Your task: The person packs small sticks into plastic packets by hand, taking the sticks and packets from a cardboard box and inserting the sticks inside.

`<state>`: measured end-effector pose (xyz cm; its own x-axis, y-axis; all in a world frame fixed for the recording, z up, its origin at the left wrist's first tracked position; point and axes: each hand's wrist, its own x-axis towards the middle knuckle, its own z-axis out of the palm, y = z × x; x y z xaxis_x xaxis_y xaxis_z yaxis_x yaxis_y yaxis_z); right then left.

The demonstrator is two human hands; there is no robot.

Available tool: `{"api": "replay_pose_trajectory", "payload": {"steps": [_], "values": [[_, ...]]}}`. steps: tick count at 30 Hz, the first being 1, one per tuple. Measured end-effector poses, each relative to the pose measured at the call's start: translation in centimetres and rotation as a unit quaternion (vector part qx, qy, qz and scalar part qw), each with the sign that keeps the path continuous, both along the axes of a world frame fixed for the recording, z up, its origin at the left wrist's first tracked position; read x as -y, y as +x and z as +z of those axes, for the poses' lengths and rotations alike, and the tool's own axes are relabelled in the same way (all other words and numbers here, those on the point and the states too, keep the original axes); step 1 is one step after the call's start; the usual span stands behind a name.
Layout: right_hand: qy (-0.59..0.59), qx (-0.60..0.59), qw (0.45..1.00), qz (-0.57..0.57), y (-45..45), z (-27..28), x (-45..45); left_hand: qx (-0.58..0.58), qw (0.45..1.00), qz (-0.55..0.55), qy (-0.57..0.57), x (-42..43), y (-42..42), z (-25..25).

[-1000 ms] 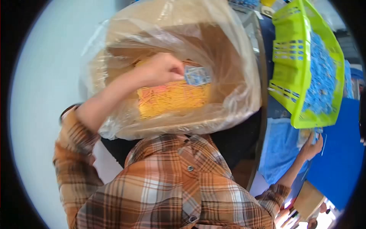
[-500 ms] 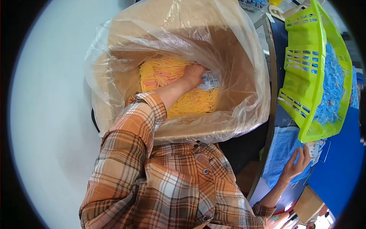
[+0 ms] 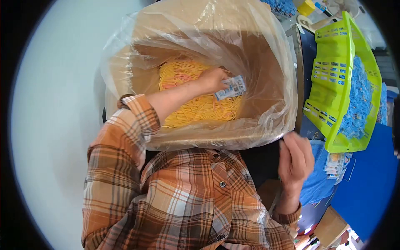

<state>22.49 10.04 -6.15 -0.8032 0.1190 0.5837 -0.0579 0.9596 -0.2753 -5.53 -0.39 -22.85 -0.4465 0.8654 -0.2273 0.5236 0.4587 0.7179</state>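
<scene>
A plastic-lined cardboard box (image 3: 266, 71) holds yellow and pink sticks (image 3: 205, 111). By its near right corner is the blurred right hand (image 3: 296, 158), its grip unclear. Over the sticks, the person's left hand (image 3: 213, 80) pinches a blue-and-white packet (image 3: 233, 87) jutting rightward from its fingers.

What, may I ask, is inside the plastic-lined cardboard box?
The plastic-lined cardboard box contains thin yellow and pink sticks; the left hand holds a blue-and-white packet over them. The bottom is covered, as is anything beneath the top layer.
</scene>
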Motion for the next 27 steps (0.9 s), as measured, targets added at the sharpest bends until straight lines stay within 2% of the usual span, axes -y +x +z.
{"api": "replay_pose_trajectory", "payload": {"steps": [2, 5, 7, 9, 11, 14, 15, 17, 19, 21, 24, 27], "values": [[-0.03, 0.053, 0.998, -0.005, -3.8, 0.6, 0.7, 0.066, 0.995, -0.009, 0.079, 1.3, -0.3, 1.9], [-0.007, 0.198, 0.98, 0.03, -9.6, 0.9, 1.8, -0.03, 0.999, -0.021, 0.027, 3.5, -1.2, 8.4], [0.043, 0.317, 0.945, 0.067, -13.5, 0.0, 2.5, -0.082, 0.988, 0.051, 0.12, 6.5, -2.2, 11.1], [0.064, 0.328, 0.921, 0.2, -18.2, -4.3, 4.0, -0.028, 0.971, 0.139, 0.195, 9.6, -3.5, 11.6], [0.078, 0.424, 0.866, 0.252, -21.2, -10.0, 4.4, 0.067, 0.941, 0.193, 0.27, 9.2, -3.5, 9.7], [0.151, 0.427, 0.841, 0.298, -24.5, -17.8, 7.3, 0.138, 0.885, 0.262, 0.36, 9.1, -4.0, 8.2], [0.179, 0.423, 0.835, 0.303, -25.1, -19.8, 7.9, 0.132, 0.885, 0.276, 0.352, 9.0, -4.0, 7.9], [0.224, 0.441, 0.821, 0.287, -26.1, -21.3, 9.5, 0.117, 0.884, 0.3, 0.338, 8.9, -4.0, 7.7], [0.264, 0.487, 0.796, 0.245, -26.8, -22.7, 10.5, 0.163, 0.867, 0.309, 0.357, 8.5, -3.9, 7.8], [0.289, 0.418, 0.822, 0.258, -26.9, -28.7, 10.8, 0.183, 0.858, 0.316, 0.362, 8.5, -3.6, 8.4], [0.291, 0.377, 0.843, 0.252, -27.5, -30.8, 11.2, 0.175, 0.862, 0.319, 0.353, 8.5, -3.8, 8.9], [0.286, 0.396, 0.837, 0.246, -27.8, -30.5, 12.0, 0.172, 0.861, 0.322, 0.354, 8.3, -3.8, 8.6]]}}
